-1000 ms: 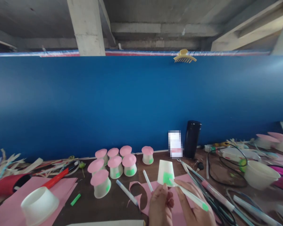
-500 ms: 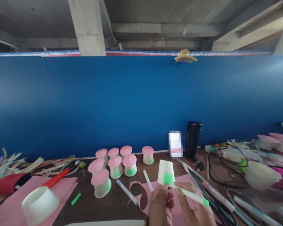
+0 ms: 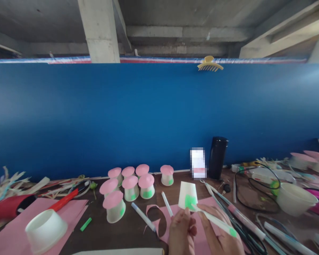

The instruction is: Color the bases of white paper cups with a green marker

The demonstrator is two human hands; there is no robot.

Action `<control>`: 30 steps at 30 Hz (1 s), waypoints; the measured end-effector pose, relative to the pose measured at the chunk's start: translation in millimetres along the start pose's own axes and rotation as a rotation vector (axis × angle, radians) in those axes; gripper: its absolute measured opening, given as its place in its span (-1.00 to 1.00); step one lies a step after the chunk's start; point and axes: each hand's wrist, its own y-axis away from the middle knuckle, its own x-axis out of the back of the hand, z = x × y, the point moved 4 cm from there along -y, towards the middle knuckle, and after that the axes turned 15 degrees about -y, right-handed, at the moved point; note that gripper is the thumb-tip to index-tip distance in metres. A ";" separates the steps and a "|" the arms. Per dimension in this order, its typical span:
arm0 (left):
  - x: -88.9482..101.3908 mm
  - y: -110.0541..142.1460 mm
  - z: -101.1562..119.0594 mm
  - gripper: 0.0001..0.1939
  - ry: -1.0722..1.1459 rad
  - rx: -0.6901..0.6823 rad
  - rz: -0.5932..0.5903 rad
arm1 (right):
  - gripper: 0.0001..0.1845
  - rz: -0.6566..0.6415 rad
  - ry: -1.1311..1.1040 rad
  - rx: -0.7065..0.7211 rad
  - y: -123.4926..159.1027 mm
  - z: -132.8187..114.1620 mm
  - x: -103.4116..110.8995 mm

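My left hand (image 3: 181, 232) pinches the lower rim of a white paper cup (image 3: 186, 187), held upside down above the pink paper. A green coloured patch (image 3: 190, 202) covers part of the cup's side. In my right hand (image 3: 220, 230) is a green marker (image 3: 215, 221), its tip touching the cup near the patch. The small green cap (image 3: 85, 224) lies on the table to the left. Several upturned cups with pink paper discs on top (image 3: 113, 205) stand left of my hands, and green patches show on some of them.
Two more markers (image 3: 143, 216) and a cut pink sheet (image 3: 202, 226) lie near my hands. A white cup (image 3: 45, 230) rests on pink paper at left. A phone (image 3: 198, 163) leans beside a black flask (image 3: 218, 157). Cables (image 3: 251, 226) and a larger cup (image 3: 295, 199) are at right.
The marker tip has shifted slightly against the cup's green patch. The cup and both hands stay almost where they were.
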 end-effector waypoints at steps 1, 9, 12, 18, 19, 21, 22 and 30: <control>0.1 0.1 0.3 -0.57 -0.003 0.015 0.005 | -0.77 -0.018 -0.007 -0.015 0.0 0.7 -0.7; 1.9 -1.6 -1.2 -0.59 -0.016 0.006 -0.003 | -0.78 -0.007 0.011 0.012 1.4 2.4 0.3; 1.3 -0.8 -1.4 -0.59 -0.017 0.005 -0.010 | -0.77 -0.009 0.010 -0.015 2.0 3.7 0.2; -0.2 0.6 1.0 -0.56 -0.022 0.004 0.014 | -0.76 0.000 -0.011 -0.055 1.2 1.7 3.0; -0.2 0.3 1.0 -0.56 -0.021 -0.006 0.012 | -0.75 0.013 -0.018 -0.084 1.1 2.0 4.1; 0.5 -0.7 0.7 -0.56 -0.019 -0.028 0.018 | -0.74 0.056 -0.024 -0.137 1.3 2.9 6.4; 1.3 -1.2 0.3 -0.56 -0.016 -0.033 0.030 | -0.73 0.076 -0.028 -0.156 1.7 3.5 7.3; 2.3 -1.3 0.4 -0.56 -0.053 -0.014 -0.002 | -0.74 0.072 -0.070 -0.181 1.5 3.4 6.2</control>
